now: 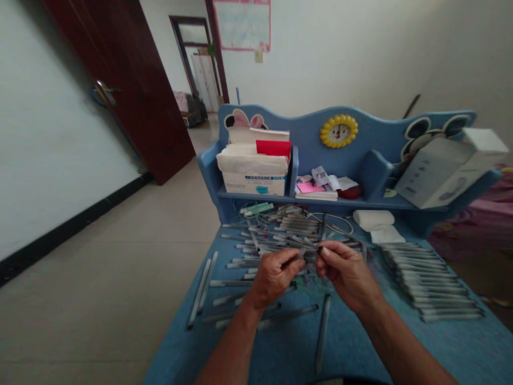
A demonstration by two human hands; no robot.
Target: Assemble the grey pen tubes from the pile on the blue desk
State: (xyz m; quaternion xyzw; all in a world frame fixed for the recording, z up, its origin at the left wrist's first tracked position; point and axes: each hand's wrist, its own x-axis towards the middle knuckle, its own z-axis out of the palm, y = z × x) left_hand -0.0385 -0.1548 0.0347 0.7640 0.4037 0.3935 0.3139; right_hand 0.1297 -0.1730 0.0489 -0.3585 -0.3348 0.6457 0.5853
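Over the middle of the blue desk, my left hand point(277, 272) is closed in a pinch on a small translucent piece point(302, 251). Close to its right, my right hand point(340, 267) pinches a small dark piece point(319, 250), apparently the end of a pen. Many grey-white pens point(298, 224) lie loosely behind and to the left of the hands. One single pen point(323, 334) rests on the desk just in front of them. On the right, several pens point(433, 280) are lined up in a stack.
A blue shelf point(260, 198) at the desk's back holds a mask box point(254, 174), papers point(316, 193) and a white box point(436, 171). A white roll point(373, 219) and a cable lie below it. An open door point(120, 80) stands at left.
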